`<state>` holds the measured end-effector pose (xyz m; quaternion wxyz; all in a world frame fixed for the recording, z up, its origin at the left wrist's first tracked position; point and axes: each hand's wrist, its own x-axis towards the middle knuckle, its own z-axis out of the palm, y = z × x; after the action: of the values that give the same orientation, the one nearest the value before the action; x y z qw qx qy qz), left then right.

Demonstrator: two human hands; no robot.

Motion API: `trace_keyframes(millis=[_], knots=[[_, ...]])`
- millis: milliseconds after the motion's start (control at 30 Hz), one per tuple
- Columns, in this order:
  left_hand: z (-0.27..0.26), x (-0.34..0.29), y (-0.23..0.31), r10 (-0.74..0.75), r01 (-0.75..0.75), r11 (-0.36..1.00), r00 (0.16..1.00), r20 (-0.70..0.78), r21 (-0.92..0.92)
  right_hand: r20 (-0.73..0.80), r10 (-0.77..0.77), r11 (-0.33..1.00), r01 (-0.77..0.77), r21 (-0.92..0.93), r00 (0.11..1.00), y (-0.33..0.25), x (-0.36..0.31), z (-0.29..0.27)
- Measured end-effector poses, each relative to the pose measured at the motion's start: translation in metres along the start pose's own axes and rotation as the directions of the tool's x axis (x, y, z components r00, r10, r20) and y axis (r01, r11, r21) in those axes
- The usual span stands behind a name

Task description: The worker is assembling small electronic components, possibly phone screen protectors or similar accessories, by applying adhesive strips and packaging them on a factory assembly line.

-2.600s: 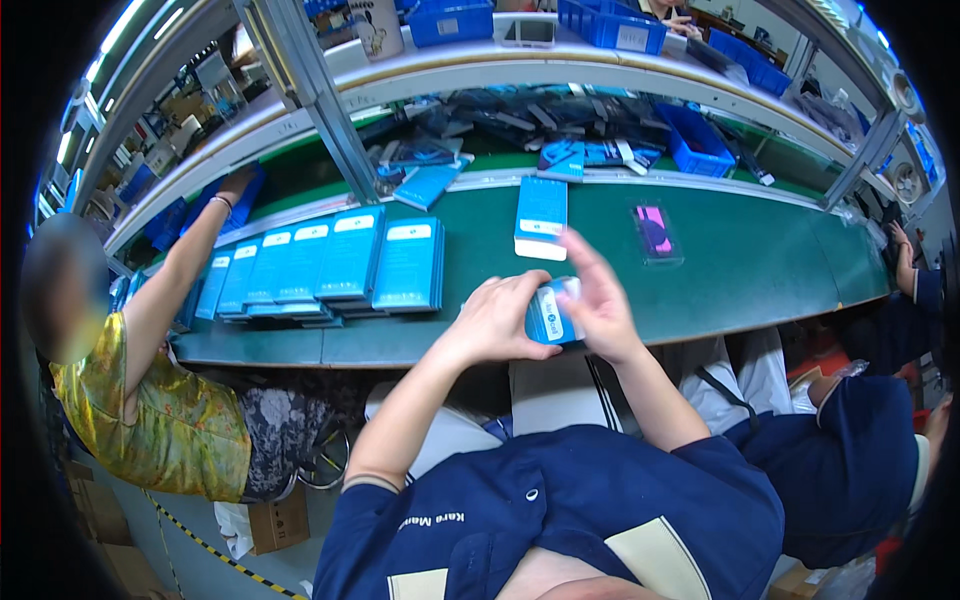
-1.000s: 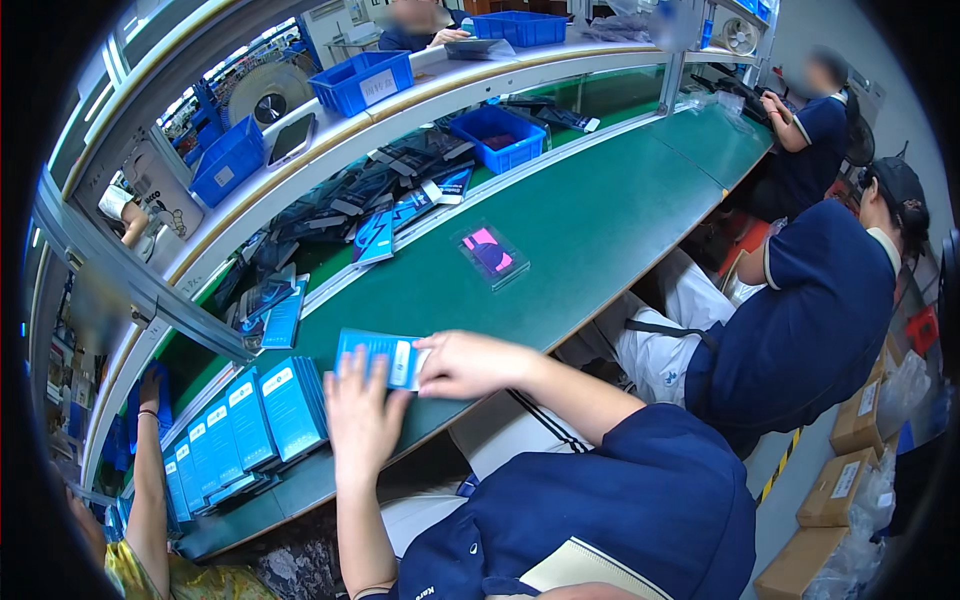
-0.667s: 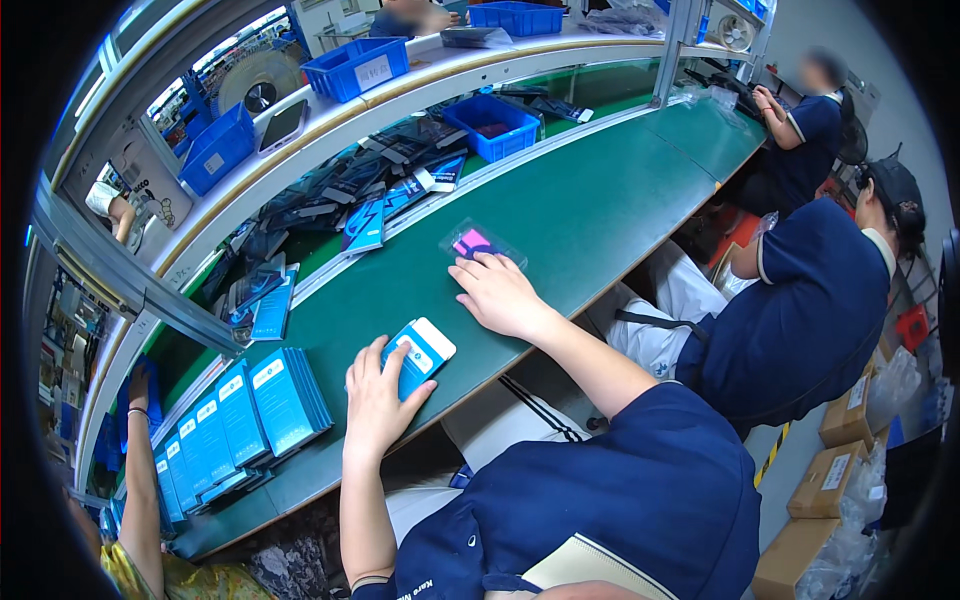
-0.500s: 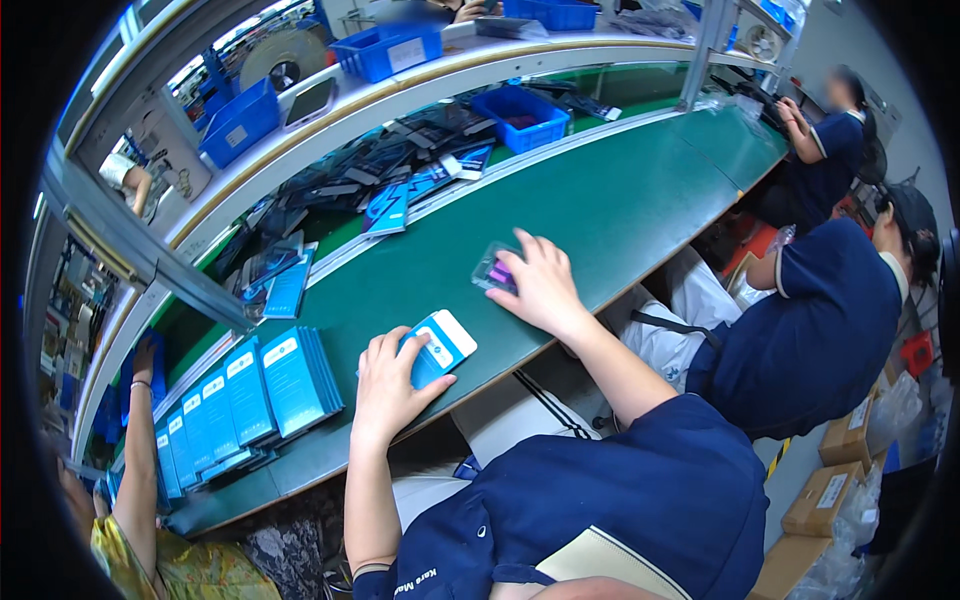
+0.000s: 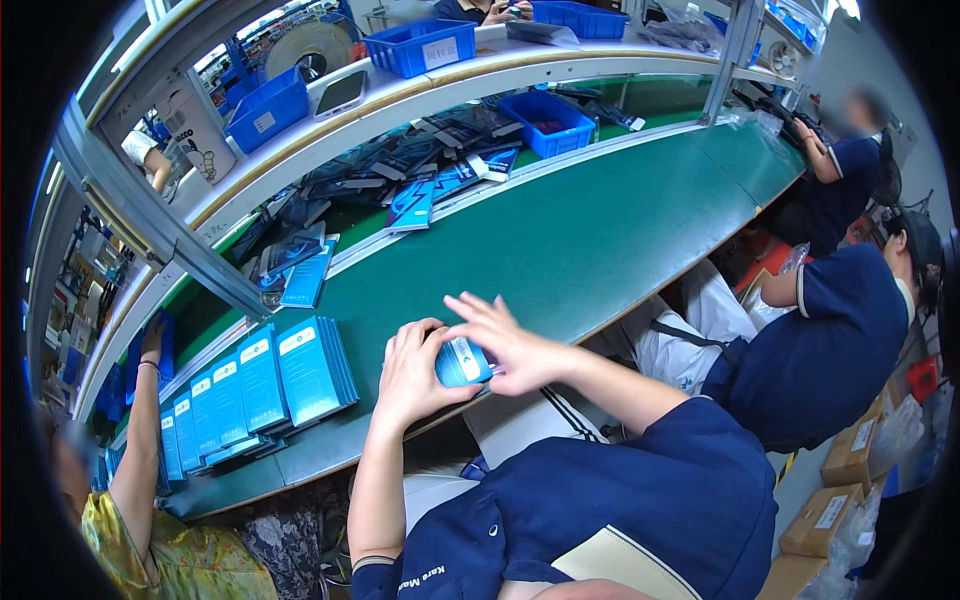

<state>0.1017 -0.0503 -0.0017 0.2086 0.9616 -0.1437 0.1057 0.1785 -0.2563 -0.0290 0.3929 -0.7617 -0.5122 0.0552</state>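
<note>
My left hand (image 5: 408, 372) is wrapped round a small blue carton (image 5: 461, 364) with a white label, just above the near edge of the green table. From the right, my right hand (image 5: 507, 347) meets the carton's right end. Its upper fingers are spread out over the top, and its thumb side is against that end. The clear plastic tray with a purple item is out of sight here; whether it lies in the carton or behind my fingers I cannot tell. Left of my hands stands a row of larger flat blue boxes (image 5: 312, 372), leaning on one another.
Beyond a rail lie many dark and blue flat packages (image 5: 410, 203) and a blue bin (image 5: 548, 125). A shelf with blue bins (image 5: 420, 50) and a phone (image 5: 341, 92) runs above. Co-workers sit at the right (image 5: 815, 325) and left (image 5: 190, 560); a metal post (image 5: 165, 215) stands at left.
My right hand has come left and nearer, from holding the clear tray over the table to the carton's end. The carton's white flap no longer shows. The view has shifted slightly.
</note>
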Motion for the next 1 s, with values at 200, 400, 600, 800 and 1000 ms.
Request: trace_keyframes(millis=[200,400,600,800,1000], knots=[[-0.009,-0.004,0.016,-0.272,0.151,0.915,0.917,-0.294,-0.374,-0.482,0.165,0.666,0.263,0.698,0.86,-0.031,0.015,-0.003],[0.034,-0.017,0.014,-0.309,-0.131,0.856,0.646,-0.699,-0.5,0.084,0.316,0.136,-0.133,0.982,0.945,-0.071,0.053,0.007],[-0.003,-0.013,0.011,-0.505,-0.323,0.335,0.732,-0.458,-0.885,-0.647,-0.18,0.88,0.415,0.23,0.741,-0.06,0.052,0.038],[-0.009,-0.006,0.022,-0.503,-0.395,0.361,0.68,-0.533,-0.845,-0.606,-0.013,0.855,0.324,0.406,0.795,-0.056,0.055,0.041],[0.004,-0.005,0.015,-0.486,-0.404,0.515,0.589,-0.646,-0.756,-0.578,0.162,0.537,0.419,0.732,0.8,-0.057,0.061,0.052]])
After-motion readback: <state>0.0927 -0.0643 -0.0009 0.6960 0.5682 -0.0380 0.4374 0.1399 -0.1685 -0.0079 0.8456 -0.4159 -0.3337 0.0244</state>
